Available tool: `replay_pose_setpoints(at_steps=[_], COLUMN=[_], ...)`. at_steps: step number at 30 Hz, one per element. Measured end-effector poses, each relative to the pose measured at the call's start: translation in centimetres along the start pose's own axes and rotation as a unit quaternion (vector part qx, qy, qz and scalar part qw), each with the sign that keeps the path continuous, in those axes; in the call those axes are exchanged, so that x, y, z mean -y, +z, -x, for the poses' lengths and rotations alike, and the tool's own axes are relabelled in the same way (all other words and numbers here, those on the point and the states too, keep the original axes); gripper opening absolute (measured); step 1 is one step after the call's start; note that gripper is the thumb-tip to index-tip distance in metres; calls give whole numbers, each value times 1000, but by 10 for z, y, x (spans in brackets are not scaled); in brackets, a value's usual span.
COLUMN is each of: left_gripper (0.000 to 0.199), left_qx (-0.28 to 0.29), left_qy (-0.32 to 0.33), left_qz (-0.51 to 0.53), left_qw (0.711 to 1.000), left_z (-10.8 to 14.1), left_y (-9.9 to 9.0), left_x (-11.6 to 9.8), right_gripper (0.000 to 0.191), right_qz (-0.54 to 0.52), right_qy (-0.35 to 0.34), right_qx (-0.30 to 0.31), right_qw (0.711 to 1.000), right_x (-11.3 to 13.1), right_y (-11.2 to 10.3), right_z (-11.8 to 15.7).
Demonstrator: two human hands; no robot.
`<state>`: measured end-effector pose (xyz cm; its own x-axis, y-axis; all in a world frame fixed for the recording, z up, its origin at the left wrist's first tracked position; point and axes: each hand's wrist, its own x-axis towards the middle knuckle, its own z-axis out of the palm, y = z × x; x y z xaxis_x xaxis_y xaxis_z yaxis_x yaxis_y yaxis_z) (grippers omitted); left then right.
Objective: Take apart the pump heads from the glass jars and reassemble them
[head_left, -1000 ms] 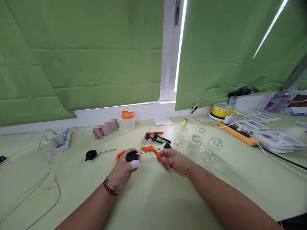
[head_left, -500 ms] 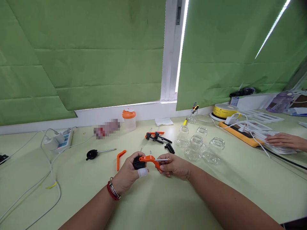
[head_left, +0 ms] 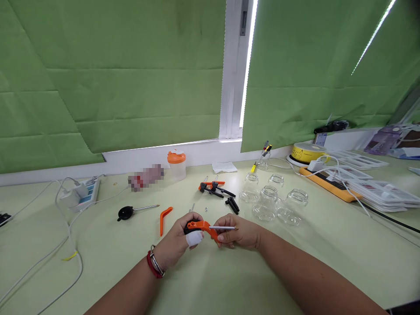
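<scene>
My left hand [head_left: 179, 238], with white tape on its thumb, is closed around a black rounded part [head_left: 188, 228]. An orange bent handle [head_left: 202, 225] runs from that part across to my right hand [head_left: 239, 232], whose fingers pinch its lower end. A thin metal rod [head_left: 223, 228] extends to the right from the handle, in front of my right hand. A second orange bent piece [head_left: 164, 218] lies left of my hands, near a black round cap with a metal rod [head_left: 126, 213]. Beyond my hands lie a tiny metal piece [head_left: 206, 209] and a black part [head_left: 232, 204].
Orange-and-black assemblies [head_left: 215, 187] lie farther back. Several clear glass jars [head_left: 265, 203] stand to the right, before an orange power strip [head_left: 328, 183] and stacked white trays [head_left: 383, 194]. An orange-lidded cup [head_left: 177, 166] stands by the wall. White cables [head_left: 70, 232] cross the left side.
The orange handle and rod have shifted slightly down, and my left thumb has moved over the black part. Another person's hand at the white trays has left the view.
</scene>
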<state>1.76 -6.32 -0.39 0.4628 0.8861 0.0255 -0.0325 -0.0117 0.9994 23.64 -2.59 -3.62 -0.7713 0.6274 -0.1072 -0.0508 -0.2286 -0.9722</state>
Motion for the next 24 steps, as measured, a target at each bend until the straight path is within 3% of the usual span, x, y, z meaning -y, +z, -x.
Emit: replay_pose_setpoints(at_steps=[7, 16, 18, 21, 24], left_gripper=[51, 32, 29, 27, 21], left_qx=[1, -13, -37, -122, -219], left_qy=[-12, -9, -8, 22, 71], left_qz=[111, 97, 112, 149, 184], left_qw=[994, 995, 993, 981, 955], left_z=[-2, -1, -2, -5, -11], left_y=[3, 4, 3, -1, -8], left_x=[1, -1, -2, -5, -6], right_gripper=[30, 24, 24, 28, 22], right_qz=[0, 3, 15, 65, 226], right_qy=[-1, -6, -11, -18, -52], right_qx=[10, 21, 0, -60, -125], right_qw=[1000, 1000, 1000, 996, 965], right_x=[1, -2, -3, -7, -13], right_y=[4, 3, 3, 6, 13], right_z=[0, -3, -5, -9, -14])
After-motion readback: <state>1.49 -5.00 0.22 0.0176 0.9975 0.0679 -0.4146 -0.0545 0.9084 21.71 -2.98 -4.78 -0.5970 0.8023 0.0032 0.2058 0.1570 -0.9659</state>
